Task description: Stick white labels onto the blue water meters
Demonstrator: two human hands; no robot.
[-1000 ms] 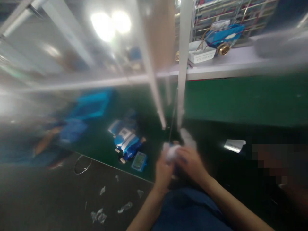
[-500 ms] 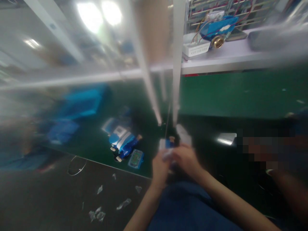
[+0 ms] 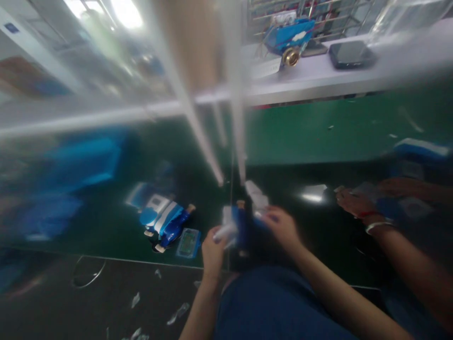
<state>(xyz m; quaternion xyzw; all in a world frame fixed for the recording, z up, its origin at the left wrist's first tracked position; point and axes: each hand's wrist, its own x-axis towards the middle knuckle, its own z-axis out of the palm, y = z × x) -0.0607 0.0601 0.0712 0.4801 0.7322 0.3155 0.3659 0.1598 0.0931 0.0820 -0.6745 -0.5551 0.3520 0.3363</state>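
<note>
My left hand [image 3: 213, 250] is closed with thumb and fingers on a small white piece [image 3: 226, 230], blurred by motion. A blue-and-white device with brass-coloured ends [image 3: 241, 226] lies between my hands, close to the table's front edge. To its right, my right hand [image 3: 283, 229] has its fingers pinched together; what they hold is too small and blurred to name. Just beyond those fingertips is a white strip [image 3: 257, 194]. On the left, similar blue-and-white devices [image 3: 166, 219] lie grouped beside a small blue-edged case with a green panel [image 3: 188, 243].
White posts [image 3: 208, 160] rise in front of me to a shelf [image 3: 318, 89] bearing another blue device [image 3: 290, 35] and a dark flat box [image 3: 348, 54]. Blue bins [image 3: 85, 160] stand left. At right, a co-worker's hands [image 3: 357, 203] work. Plastic scraps [image 3: 178, 313] litter the floor.
My hands have moved apart, the left one leftward and the right one rightward, uncovering the blue device between them. The view has turned right, bringing the co-worker's hands into sight.
</note>
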